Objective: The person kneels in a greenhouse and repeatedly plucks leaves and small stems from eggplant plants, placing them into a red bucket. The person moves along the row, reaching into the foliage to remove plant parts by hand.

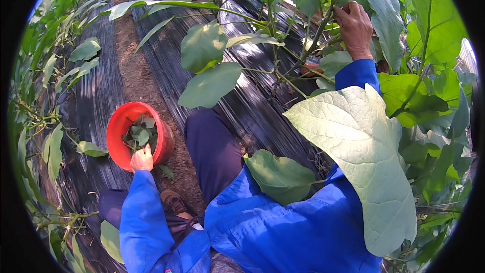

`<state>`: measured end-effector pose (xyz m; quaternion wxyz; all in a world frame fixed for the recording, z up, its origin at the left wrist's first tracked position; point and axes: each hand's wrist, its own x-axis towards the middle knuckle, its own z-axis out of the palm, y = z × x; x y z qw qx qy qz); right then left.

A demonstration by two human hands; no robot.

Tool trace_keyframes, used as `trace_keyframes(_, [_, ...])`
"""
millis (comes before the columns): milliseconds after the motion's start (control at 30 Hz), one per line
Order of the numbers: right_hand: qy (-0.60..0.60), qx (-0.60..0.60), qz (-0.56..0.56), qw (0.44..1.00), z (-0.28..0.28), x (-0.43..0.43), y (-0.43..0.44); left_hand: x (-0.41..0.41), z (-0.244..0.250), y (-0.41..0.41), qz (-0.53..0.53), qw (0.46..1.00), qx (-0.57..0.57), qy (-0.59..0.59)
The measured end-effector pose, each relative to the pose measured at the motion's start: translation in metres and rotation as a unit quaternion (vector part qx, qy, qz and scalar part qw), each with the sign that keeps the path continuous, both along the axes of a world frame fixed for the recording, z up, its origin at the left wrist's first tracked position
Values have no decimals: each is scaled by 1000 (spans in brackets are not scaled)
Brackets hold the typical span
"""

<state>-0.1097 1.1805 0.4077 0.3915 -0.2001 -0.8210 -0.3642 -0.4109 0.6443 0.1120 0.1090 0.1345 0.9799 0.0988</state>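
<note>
My left hand is at the near rim of a red plastic bucket, its fingers over the inside edge; whether they grip the rim or a leaf is unclear. Green leaves and cut shoots lie in the bucket. Up at the right, my right hand has thumb and fingertips pinched together at a stem of a tall broad-leaved plant, apparently an eggplant. Leaves partly hide what the fingertips touch.
A large pale leaf hangs over my right arm, and another leaf lies against my jacket. Black plastic mulch film covers the beds on both sides of a bare soil path. Leafy plants stand close at left and right.
</note>
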Motion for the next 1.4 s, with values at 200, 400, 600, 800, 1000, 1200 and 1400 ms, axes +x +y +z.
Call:
trace_keyframes(200, [-22,41,-41,998,5,9,-4,-2,-3,0,-6,1000,1,-3])
trace_keyframes(400, [-66,16,-113,991,3,14,6,-2,-4,-1,-7,1000,-4,-4])
trace_keyframes(600, [-58,-42,-125,990,2,13,9,-2,-3,0,0,1000,4,1])
trace_keyframes(800, [-77,-75,-152,983,2,13,3,-1,-4,-1,-8,1000,14,9])
trace_keyframes(1000, [12,-207,-71,976,-19,18,24,-2,-2,0,-2,1000,2,-6])
trace_keyframes(1200, [406,-503,233,726,-15,3,19,-1,-2,0,-1,1000,5,7])
trace_keyframes(1400, [556,-315,363,678,-22,-31,-95,2,2,2,2,1000,16,13])
